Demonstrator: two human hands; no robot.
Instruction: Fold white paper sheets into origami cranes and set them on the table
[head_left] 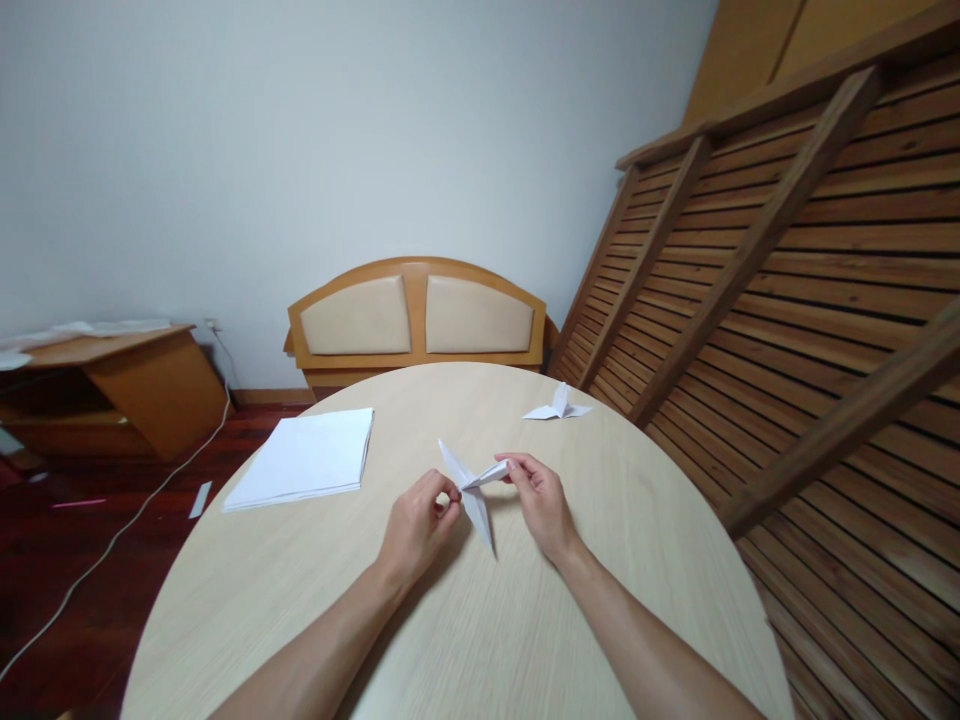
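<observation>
Between my two hands, just over the table, is a white folded-paper crane (477,503) with its two wings spread, one pointing away from me and one toward me. My left hand (421,520) is closed in a pinch at the crane's left side. On the other side, my right hand (538,497) pinches the narrow folded end that sticks out to the right. The tips of some fingers are hidden behind the paper. A second white paper crane (559,404) sits farther back on the table, apart from both hands.
The round pale wooden table (585,640) fills the foreground. A stack of white paper (307,458) lies on its left side. Wooden slatted panels (750,330) lean close along the right. Behind stands a padded headboard (416,310). A desk (150,390) and a white cable (142,510) are left.
</observation>
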